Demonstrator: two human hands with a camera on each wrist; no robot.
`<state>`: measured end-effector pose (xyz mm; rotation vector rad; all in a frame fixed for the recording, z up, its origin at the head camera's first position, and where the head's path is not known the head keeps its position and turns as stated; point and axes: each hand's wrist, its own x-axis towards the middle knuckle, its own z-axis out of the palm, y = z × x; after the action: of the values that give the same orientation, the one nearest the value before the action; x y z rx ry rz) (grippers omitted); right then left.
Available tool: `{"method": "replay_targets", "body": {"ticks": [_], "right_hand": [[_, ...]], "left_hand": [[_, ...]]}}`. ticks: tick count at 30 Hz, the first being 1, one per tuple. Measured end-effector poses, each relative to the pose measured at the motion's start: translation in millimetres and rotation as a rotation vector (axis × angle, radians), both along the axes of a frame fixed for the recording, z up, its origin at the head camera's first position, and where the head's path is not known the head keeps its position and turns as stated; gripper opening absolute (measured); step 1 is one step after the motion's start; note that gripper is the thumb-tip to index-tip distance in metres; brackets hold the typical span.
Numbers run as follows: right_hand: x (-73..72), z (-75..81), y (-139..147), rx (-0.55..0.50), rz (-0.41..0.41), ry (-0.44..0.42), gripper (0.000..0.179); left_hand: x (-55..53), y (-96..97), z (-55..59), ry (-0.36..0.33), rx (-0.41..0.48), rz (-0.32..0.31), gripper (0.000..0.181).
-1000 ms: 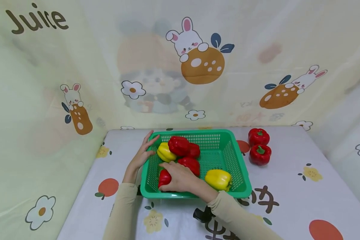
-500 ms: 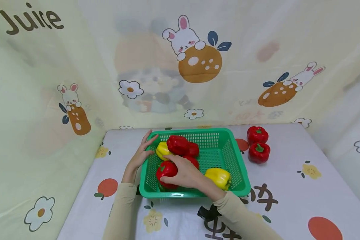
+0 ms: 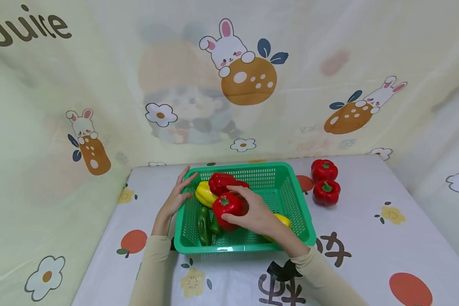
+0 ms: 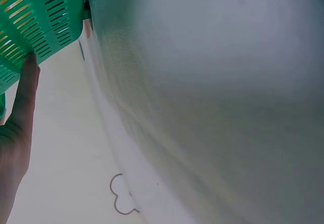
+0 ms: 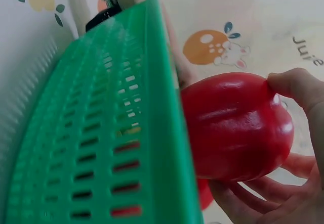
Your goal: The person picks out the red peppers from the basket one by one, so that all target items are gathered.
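My right hand [image 3: 258, 212] grips a red bell pepper [image 3: 226, 207] between thumb and fingers, over the left half of the green plastic basket [image 3: 245, 248]. In the right wrist view the pepper [image 5: 238, 128] shows glossy and whole beside the basket wall. My left hand [image 3: 172, 206] rests at the basket's left rim with fingers spread; in the left wrist view a straight finger [image 4: 26, 90] touches the slotted wall. Inside the basket lie a long green pepper [image 3: 204, 227], a yellow bell pepper [image 3: 205, 194] and another red bell pepper [image 3: 219, 183]. A second yellow pepper [image 3: 284, 219] is partly hidden by my right hand.
Two red bell peppers, a rear one [image 3: 324, 170] and a front one [image 3: 326, 193], stand on the table to the right of the basket. A printed cloth [image 3: 359, 242] covers the table, and a printed curtain [image 3: 183, 63] hangs behind it.
My right hand has lifted the red bell pepper from the basket's front left and carried it rightward, uncovering green peppers beneath. My left hand stays at the rim.
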<state>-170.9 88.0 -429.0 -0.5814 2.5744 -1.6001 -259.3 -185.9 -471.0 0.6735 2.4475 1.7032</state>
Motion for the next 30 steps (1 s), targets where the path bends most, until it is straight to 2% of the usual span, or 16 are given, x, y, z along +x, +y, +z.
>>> {"method": "replay_targets", "body": {"ticks": [12, 24, 30], "right_hand": [[-2.7, 10.2, 42, -0.053, -0.088, 0.055, 0.072], [-3.3, 5.8, 71, -0.022, -0.186, 0.073, 0.073], [0.9, 5.4, 87, -0.036, -0.242, 0.123, 0.072]], "left_hand": [[0.1, -1.2, 2.0, 0.013, 0.009, -0.008, 0.065], [1.2, -2.0, 2.7, -0.001, 0.007, 0.002, 0.064], [1.4, -0.3, 2.9, -0.01, 0.007, 0.004, 0.064]]}}
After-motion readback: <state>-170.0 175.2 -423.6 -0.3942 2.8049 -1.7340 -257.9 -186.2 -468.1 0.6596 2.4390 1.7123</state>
